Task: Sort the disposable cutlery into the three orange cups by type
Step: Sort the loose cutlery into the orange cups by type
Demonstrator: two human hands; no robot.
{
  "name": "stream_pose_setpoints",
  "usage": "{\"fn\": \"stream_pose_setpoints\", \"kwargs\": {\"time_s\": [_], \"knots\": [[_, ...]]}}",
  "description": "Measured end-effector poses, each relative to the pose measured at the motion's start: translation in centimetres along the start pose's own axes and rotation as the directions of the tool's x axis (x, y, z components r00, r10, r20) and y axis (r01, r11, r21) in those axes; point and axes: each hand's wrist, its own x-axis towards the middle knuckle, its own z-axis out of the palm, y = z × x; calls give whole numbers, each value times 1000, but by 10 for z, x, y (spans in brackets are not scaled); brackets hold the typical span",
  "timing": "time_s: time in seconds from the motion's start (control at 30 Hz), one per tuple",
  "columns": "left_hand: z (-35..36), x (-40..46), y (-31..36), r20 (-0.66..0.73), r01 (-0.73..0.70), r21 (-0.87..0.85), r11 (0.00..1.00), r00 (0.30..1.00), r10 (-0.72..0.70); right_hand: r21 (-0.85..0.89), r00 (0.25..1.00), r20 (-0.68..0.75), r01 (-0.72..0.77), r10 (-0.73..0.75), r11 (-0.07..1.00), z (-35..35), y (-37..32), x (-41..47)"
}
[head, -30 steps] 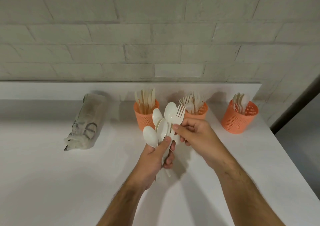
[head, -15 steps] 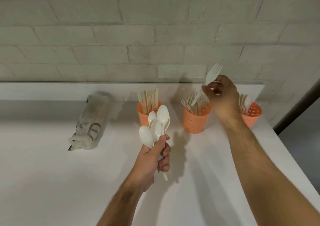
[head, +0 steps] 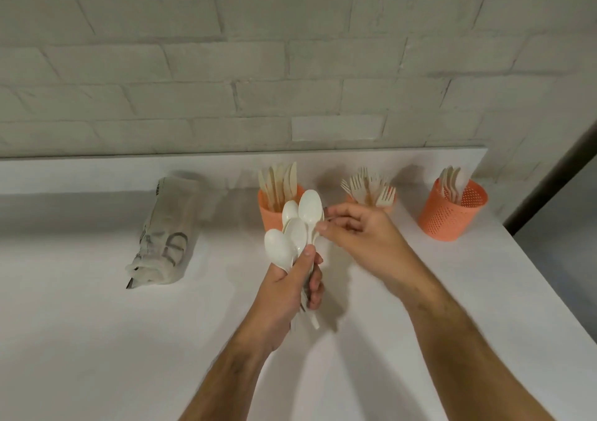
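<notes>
We are working over the wide white matte tabletop (head: 97,340), and the risks are scaling with what stands on it. The crumpled translucent plastic wrapper with dark printing (head: 164,233) is lying well to the left of the cups; we are seeing large dark letter shapes on its side and a strip of small print along its upper edge, but none of it is resolving into a word or brand we can read. The three orange perforated plastic cups are standing in a row at the back: the left cup with the beige knives (head: 274,209), the middle cup with the pale forks (head: 371,199), mostly hidden behind the right hand, and the right cup with a few pale spoons (head: 452,210), which we are judging to be the destination. That cup is sitting near the table's right edge, so a careless drop could be tipping it over. The left hand (head: 287,285) is gripping the fanned bunch of white plastic spoons (head: 297,227) by the handles, in front of the left cup. The right hand (head: 358,230) is touching the bunch at the topmost spoon's neck; motion blur is preventing us from telling whether its fingers are clamped on it. Pulling one spoon could be dragging nested neighbours loose and scattering them.
</notes>
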Motion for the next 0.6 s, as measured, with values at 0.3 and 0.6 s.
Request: {"fn": "stream_pose_setpoints", "kwargs": {"time_s": [0.3,0.6], "knots": [[-7,1,-1,122,9,32,999,993,-13,41,964,-255,-71,79,997,23,1,-17],[0,12,-4,206,31,107,994,977,-52,115,942,-311,-96,127,989,10,4,-40]]}}
